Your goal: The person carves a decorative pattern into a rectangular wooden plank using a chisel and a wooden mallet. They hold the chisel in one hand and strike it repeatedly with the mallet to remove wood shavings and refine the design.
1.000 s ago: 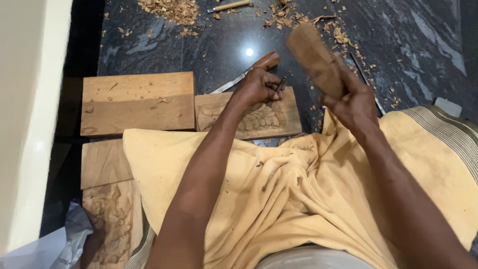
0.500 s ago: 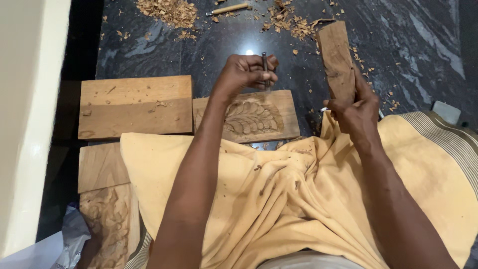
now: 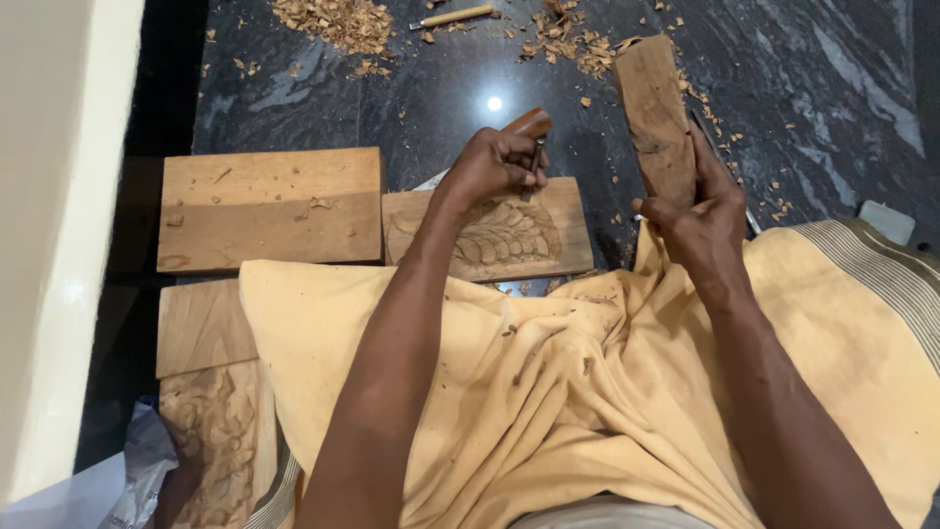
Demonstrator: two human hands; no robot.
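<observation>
The left hand (image 3: 494, 162) sits at centre frame, fingers curled tight around a chisel (image 3: 532, 137) with a reddish wooden handle; the blade points down onto the carved wood panel (image 3: 490, 233), near its upper edge, above a leaf pattern. The right hand (image 3: 700, 211), to the right of centre, is closed around the lower end of a wooden mallet block (image 3: 654, 113), which stands nearly upright and reaches toward the top of the frame, clear of the chisel. The panel lies on the dark stone floor (image 3: 431, 88), its lower edge just beside the yellow cloth (image 3: 548, 392) over the lap. A plain board (image 3: 269, 208) lies just left of the panel, edges almost touching. Wood shavings (image 3: 338, 22) and another wooden-handled tool (image 3: 452, 16) lie along the top edge. Bare floor stays open between the panel and the shavings.
</observation>
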